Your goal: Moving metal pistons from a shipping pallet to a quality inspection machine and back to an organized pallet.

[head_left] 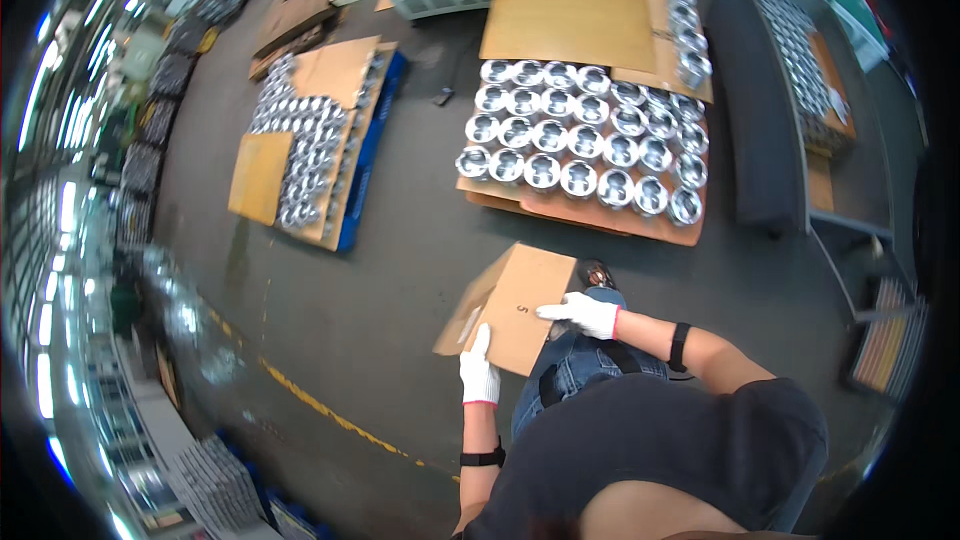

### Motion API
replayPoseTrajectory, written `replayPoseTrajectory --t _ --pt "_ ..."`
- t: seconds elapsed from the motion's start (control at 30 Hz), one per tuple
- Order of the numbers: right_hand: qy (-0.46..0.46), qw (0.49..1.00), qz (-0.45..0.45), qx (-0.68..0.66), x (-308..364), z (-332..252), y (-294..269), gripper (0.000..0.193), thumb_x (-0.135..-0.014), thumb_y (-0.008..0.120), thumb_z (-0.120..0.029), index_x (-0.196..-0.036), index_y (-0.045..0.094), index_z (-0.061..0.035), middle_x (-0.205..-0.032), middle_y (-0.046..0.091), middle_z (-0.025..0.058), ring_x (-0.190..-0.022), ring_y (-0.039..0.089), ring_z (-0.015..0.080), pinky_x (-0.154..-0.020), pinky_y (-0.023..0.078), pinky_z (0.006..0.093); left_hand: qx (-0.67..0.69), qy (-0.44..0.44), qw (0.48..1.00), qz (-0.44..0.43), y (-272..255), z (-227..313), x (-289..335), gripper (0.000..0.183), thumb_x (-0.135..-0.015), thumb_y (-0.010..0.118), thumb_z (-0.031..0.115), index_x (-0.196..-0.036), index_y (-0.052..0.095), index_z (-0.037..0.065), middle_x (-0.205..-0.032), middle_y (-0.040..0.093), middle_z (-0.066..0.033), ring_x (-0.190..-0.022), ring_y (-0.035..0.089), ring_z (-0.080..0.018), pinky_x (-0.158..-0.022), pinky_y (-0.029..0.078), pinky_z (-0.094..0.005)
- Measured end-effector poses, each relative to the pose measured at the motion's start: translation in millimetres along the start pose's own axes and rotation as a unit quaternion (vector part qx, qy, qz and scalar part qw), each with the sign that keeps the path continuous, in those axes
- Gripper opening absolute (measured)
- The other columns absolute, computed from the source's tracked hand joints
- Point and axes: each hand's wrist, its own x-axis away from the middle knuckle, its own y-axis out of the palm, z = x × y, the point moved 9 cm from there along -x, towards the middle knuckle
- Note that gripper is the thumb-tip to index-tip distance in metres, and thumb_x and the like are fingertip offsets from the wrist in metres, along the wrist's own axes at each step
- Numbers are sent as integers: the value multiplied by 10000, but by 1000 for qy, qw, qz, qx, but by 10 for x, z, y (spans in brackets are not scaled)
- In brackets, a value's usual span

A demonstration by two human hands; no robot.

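Observation:
A brown cardboard box is held in front of my body, tilted, with a flap standing out on its left side and a small dark mark on its face. My left hand, in a white knitted glove, grips the box at its near left edge, the thumb side lying along the cardboard. At the right edge, my right hand, gloved the same way, clasps the box with fingers laid on its face. The undersides of both grips and the box's inside are mostly hidden.
Ahead stands a cardboard-topped stack with rows of shiny metal pistons, partly covered by a cardboard sheet. A blue pallet carries more at the left. A grey walled cart stands right. My shoe shows beside the box.

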Motion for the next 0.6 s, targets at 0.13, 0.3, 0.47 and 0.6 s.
replayPoseTrajectory --t 0.13,0.3,0.47,0.6 --pt "11 999 22 -39 16 -461 -344 429 -856 676 -346 -1112 576 -17 -927 641 63 -750 615 139 -686 505 286 -16 0 999 43 115 158 -66 392 -851 681 168 -1165 582 -46 -1077 650 -104 -959 632 -187 -861 494 -313" --pt "32 999 1 -17 -181 -1032 -775 453 -909 605 -366 -1231 502 -65 -1004 611 73 -847 610 169 -741 502 296 -217 113 969 32 375 694 99 303 -863 651 253 -1030 676 1 -971 699 -96 -849 668 -183 -752 510 -304" --pt "49 996 -77 11 -643 -1511 -351 654 -918 578 -418 -1391 351 -27 -1163 565 89 -959 574 171 -805 481 304 -460 131 878 37 460 1238 178 434 -797 655 437 -1022 688 67 -909 688 -167 -857 665 -285 -750 506 -337" --pt "100 959 -192 -183 -1239 -1585 171 554 -886 628 -401 -1283 501 -37 -1157 618 92 -1014 613 206 -897 497 373 -467 118 876 -28 417 1582 25 436 -782 668 432 -1010 690 61 -882 694 -151 -834 665 -283 -750 505 -352"
